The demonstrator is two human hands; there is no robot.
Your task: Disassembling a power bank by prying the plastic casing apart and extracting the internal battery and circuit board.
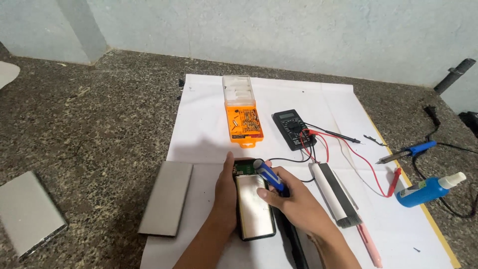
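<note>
Device: opened power bank [254, 204], silver battery cell exposed, held at 6 o'clock on the white sheet [209, 124]
Left hand [225, 192]: fingers wrapped along its edge
Right hand [291, 199]: blue screwdriver [269, 174] pinched, tip at the circuit board [245, 167]
Risk: a slipped tip could pierce the cell or short the board

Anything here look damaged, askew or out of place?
Nothing looks spilled or broken. The opened device under the left hand lies with its silver battery exposed, its grey cover set beside it. The right hand holds a blue screwdriver at its circuit board.
</note>
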